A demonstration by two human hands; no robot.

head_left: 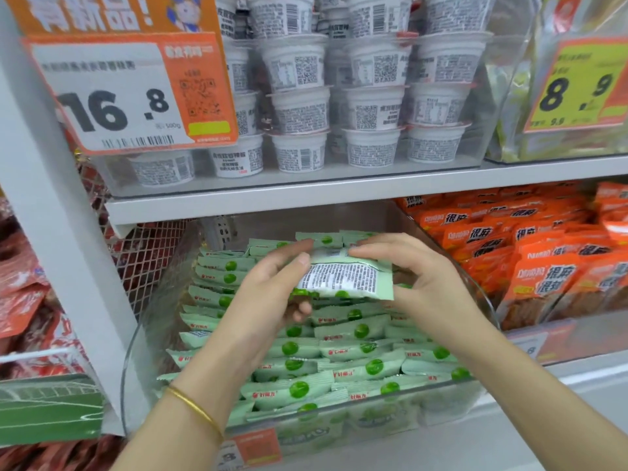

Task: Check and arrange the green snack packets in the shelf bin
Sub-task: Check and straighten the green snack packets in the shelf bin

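Head view: a clear plastic shelf bin (373, 414) sits on the lower shelf, heaped with pale green snack packets (339, 355). Just beside it on the right lie orange foil packets (543, 266). On the left stands a white wire mesh divider (153, 253), with red packets (20, 287) beyond. Stacked white plastic cups (299, 110) stand on the grey shelf board (306, 195) above. Both forearms reach over the bin's front edge and hide part of the heap.

One green packet (343, 277) is held just above the heap, back face up. The left hand (268, 290) has its grip pinching the packet's left edge, thumb on top and fingers curled beneath. The right hand (428, 283) pinches the right side, forefinger at the top corner. A thin gold bangle (193, 406) circles the left wrist.

The white and orange price card (112, 107) reads 16.8 with "500g" below it, and the yellow price card (577, 86) reads 8.9. The held packet's back carries dense black print, too fine to read. The heaped packets show a round green dot and a small red logo, and the orange ones bear bold Chinese characters.

The green packets are matte and pillow-shaped with crimped ends; the bin wall is glossy, with a rounded corner
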